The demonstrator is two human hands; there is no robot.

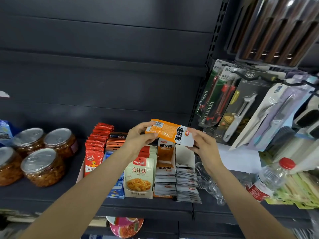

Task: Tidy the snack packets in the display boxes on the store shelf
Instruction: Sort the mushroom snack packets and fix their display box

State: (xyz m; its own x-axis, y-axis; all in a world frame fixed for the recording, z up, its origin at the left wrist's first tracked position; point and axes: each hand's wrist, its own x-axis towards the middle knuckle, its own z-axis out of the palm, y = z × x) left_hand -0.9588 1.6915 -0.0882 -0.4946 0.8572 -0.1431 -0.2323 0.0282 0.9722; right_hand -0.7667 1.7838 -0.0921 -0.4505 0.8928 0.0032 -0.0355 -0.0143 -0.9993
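On the dark store shelf [51, 195], your left hand [138, 137] and right hand [205, 144] each pinch one end of an orange-and-white foil snack packet [170, 133] above the half-filled orange cardboard display box [165, 152], so I judge tidying unfinished.

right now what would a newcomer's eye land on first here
An orange and white snack packet held up mid-frame, pinched by the left hand and right hand. Below it stand display boxes of packets on the shelf; lidded jars sit far left.
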